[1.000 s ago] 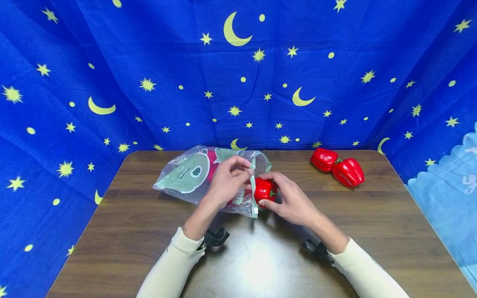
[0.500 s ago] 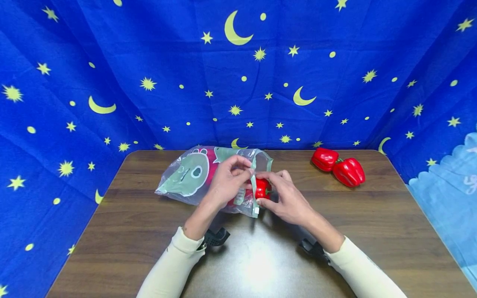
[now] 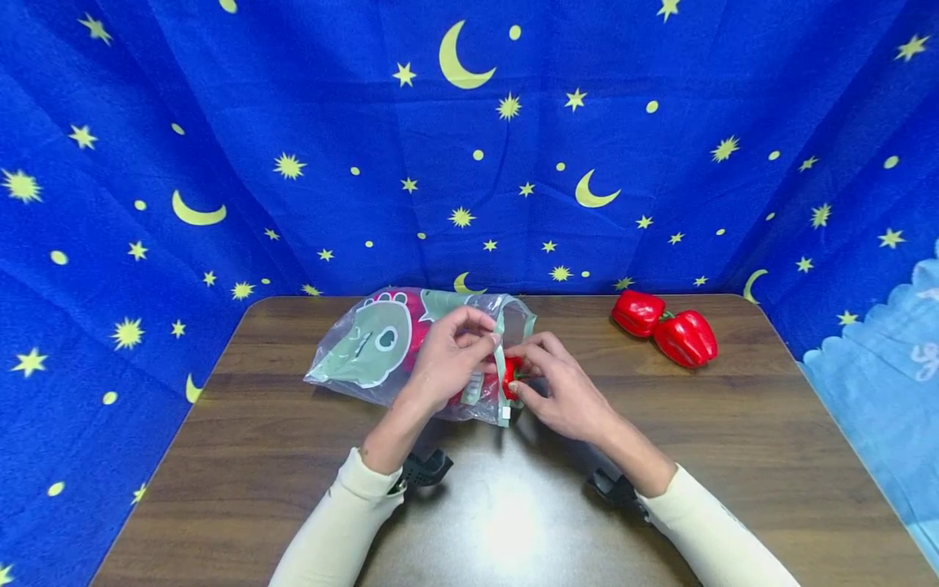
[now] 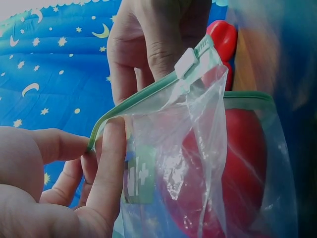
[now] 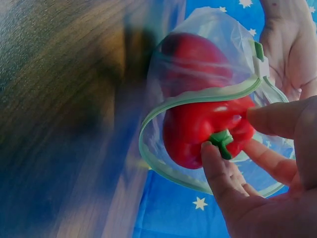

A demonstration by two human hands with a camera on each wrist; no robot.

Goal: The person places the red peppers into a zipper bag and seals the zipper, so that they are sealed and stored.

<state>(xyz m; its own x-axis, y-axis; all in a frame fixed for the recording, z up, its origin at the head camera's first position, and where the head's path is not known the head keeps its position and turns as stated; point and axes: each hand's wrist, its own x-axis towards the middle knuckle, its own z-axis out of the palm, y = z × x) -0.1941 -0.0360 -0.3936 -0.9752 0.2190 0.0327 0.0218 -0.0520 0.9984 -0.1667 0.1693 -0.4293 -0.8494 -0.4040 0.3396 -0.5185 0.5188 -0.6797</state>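
A clear zip bag (image 3: 359, 342) with a green-and-pink animal print lies on the table, its mouth turned to the right. My left hand (image 3: 455, 355) pinches the green-edged rim of the mouth between thumb and fingers. In the mouth sits a red bell pepper (image 5: 183, 134), stem outward and mostly within the bag. My right hand (image 3: 568, 395) holds its stem end, with thumb and fingertips around the green stem (image 5: 221, 141). More red (image 5: 198, 62) shows through the film; whether it is the same pepper I cannot tell. A white slider (image 4: 185, 63) sits at one end of the zip.
Two more red bell peppers, a left one (image 3: 638, 314) and a right one (image 3: 686, 339), lie together at the table's back right. A blue star-and-moon cloth (image 3: 469, 147) hangs behind the wooden table (image 3: 734, 440).
My right hand has moved slightly left, and the pepper has gone deeper into the bag. Its fingers have shifted from the pepper's sides toward the stem. The left hand keeps its pinch.
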